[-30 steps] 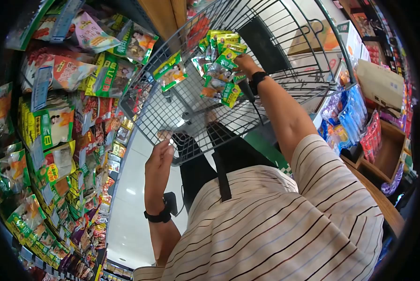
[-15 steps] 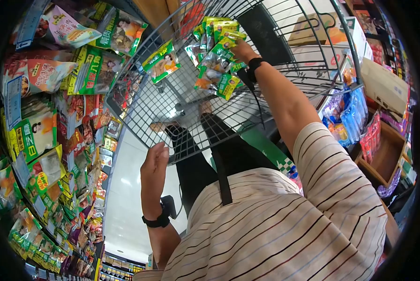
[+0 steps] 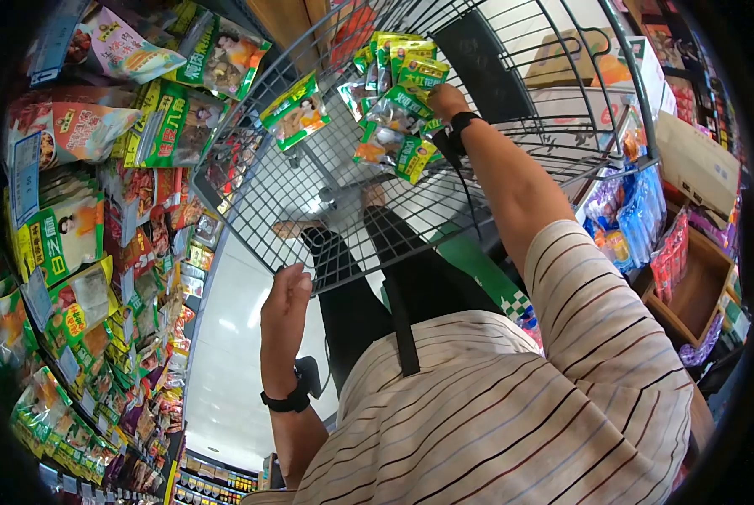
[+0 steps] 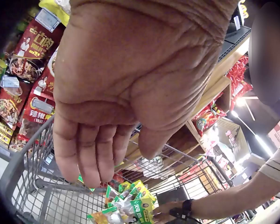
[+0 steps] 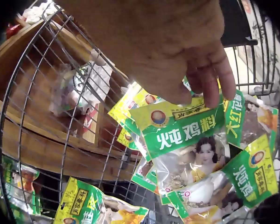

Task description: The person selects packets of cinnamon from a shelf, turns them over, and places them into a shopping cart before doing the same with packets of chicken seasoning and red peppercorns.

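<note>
My right hand (image 3: 450, 103) reaches into the wire shopping cart (image 3: 225, 181) over a pile of green-and-yellow seasoning packets. In the right wrist view, my right hand (image 5: 196, 65) pinches the top edge of a stewed-chicken seasoning packet (image 5: 184, 135); the thumb is hidden. Beside it lie a second stewed-chicken packet (image 5: 249, 175) and another seasoning packet (image 5: 235, 119). A separate seasoning packet (image 3: 296, 114) lies apart, nearer the shelf side. My left hand (image 3: 286, 299) hovers by the cart's near corner, its fingers (image 4: 88, 154) loosely extended and holding nothing.
Shelves of hanging seasoning bags (image 3: 74, 223) line the left side. On the right are cardboard boxes (image 3: 697, 160), blue plastic packs (image 3: 638, 219) and a wooden bin (image 3: 688, 295). A dark panel (image 3: 482, 67) is fixed to the cart's far end.
The head view has shifted, moving the shelf left in the picture. My right hand stays at the pile, where another packet's label shows more fully. My left hand remains near the cart corner.
</note>
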